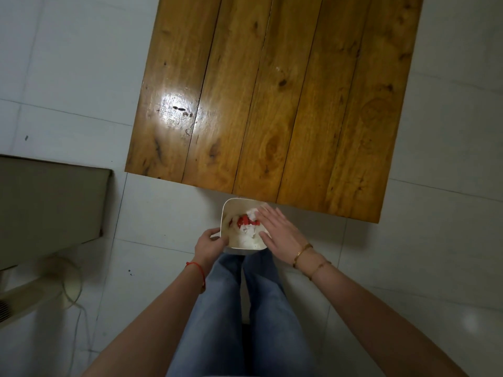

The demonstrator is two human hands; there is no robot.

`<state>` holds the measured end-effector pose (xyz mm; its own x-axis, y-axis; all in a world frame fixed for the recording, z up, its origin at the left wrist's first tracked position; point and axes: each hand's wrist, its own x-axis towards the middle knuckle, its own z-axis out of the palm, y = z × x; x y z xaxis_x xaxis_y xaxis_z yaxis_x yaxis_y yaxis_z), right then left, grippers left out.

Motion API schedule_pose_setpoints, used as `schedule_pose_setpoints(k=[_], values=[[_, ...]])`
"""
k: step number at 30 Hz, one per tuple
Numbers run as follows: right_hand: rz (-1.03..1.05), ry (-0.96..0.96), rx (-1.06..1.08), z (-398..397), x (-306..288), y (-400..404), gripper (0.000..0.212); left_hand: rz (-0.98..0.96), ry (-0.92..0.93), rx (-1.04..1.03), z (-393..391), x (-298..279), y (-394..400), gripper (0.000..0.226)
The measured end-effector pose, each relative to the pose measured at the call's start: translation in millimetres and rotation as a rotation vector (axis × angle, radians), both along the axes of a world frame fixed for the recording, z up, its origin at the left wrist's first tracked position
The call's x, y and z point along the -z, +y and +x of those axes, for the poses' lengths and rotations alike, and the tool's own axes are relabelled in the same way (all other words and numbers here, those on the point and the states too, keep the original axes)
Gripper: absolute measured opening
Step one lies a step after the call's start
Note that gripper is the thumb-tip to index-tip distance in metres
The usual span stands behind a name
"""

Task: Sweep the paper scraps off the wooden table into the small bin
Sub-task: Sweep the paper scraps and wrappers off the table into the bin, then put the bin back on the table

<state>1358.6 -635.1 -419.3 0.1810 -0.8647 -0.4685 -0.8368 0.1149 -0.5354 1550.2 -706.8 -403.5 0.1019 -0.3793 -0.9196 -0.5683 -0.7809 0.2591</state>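
White and red paper scraps (246, 224) lie inside the small bin (227, 213), which I hold just below the worktop (272, 104) edge. My left hand (211, 244) grips its near-left rim; my right hand (281, 234), fingers (268, 213) spread flat and released, covers its right side, nearer the scraps

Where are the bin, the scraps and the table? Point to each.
bin (224, 213): head view, on its left inner wall.
scraps (246, 239): head view, on the white paper inside the bin.
table (272, 104): head view, on a middle plank.

Pale tiled floor (68, 77) all round; beige cabinet (51, 202) at nine o'clock; round white fan base (69, 284) and thin cord (81, 330) at eight.
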Motion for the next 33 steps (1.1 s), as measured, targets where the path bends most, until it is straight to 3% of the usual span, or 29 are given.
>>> schedule_pose_setpoints(k=[7, 12, 16, 24, 33], values=[[0.267, -0.095, 0.612, 10, -44, 17, 0.049, -0.011, 0.017, -0.002, 8, -47, 17, 0.05], [0.306, -0.201, 0.801, 19, -89, 33, 0.029, -0.071, 0.073, 0.011, 3, -90, 23, 0.046], [0.307, -0.274, 0.944, 22, -115, 40, 0.031, -0.144, 0.156, 0.005, -5, -121, 25, 0.044], [0.204, -0.397, 1.055, 4, -158, 31, 0.027, -0.309, 0.181, 0.129, -26, -165, 14, 0.042], [0.165, -0.339, 0.981, -20, -181, -29, 0.036, -0.466, 0.189, 0.34, -45, -191, -47, 0.034]])
